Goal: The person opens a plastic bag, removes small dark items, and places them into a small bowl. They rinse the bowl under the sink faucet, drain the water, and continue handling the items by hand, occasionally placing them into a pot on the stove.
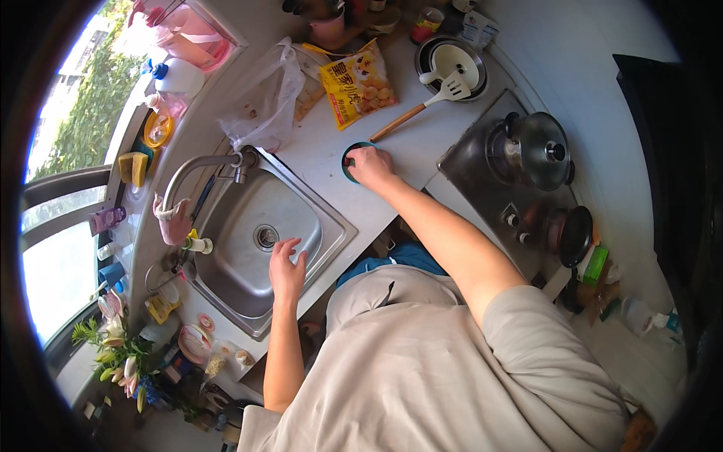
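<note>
My right hand (370, 168) is at a small teal bowl (361, 144) on the white countertop (316, 150). Its fingers reach over the rim and inside, where something dark red partly shows. The hand hides most of the bowl, so whether it grips the contents or the rim is unclear. Over the stainless steel sink (231, 226), near its front edge, my left hand (288, 271) holds nothing and has its fingers apart. A slotted white spatula (404, 118) with a wooden handle lies with its handle end near the bowl and its head resting on a metal bowl (419, 62).
A yellow snack bag (358, 85) and a clear plastic bag (265, 107) lie behind the sink. The curved faucet (197, 164) arches over the basin. On the right, a lidded pot (539, 150) stands on the gas stove (486, 164). Lilies (127, 367) are at lower left.
</note>
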Tool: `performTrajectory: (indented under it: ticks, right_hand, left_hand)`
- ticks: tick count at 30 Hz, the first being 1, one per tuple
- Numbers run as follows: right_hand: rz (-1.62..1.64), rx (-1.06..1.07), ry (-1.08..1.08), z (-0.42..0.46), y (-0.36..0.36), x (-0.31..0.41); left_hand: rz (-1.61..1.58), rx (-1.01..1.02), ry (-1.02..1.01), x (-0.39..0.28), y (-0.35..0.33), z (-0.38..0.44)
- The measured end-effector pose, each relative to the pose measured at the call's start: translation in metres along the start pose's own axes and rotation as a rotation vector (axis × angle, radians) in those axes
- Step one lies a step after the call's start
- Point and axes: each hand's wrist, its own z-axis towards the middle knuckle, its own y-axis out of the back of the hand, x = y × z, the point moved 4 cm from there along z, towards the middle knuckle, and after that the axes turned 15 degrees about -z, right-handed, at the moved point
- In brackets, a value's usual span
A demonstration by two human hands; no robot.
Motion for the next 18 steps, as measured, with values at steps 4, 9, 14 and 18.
performTrajectory:
  ticks: [4, 9, 14, 18]
  right_hand:
    - [-0.215, 0.043, 0.088, 0.011, -0.021, 0.006]
    - [-0.285, 0.059, 0.07, 0.021, -0.038, 0.003]
    - [0.126, -0.233, 0.074, 0.005, 0.004, -0.004]
    - [0.399, -0.108, -0.034, -0.006, 0.011, -0.023]
  left_hand:
    - [-0.03, -0.019, 0.002, 0.002, 0.005, -0.009]
    - [-0.056, -0.035, 0.001, 0.004, 0.007, -0.012]
    - [-0.146, -0.013, -0.031, -0.008, 0.002, 0.003]
    - [-0.297, 0.062, -0.019, -0.029, -0.021, 0.032]
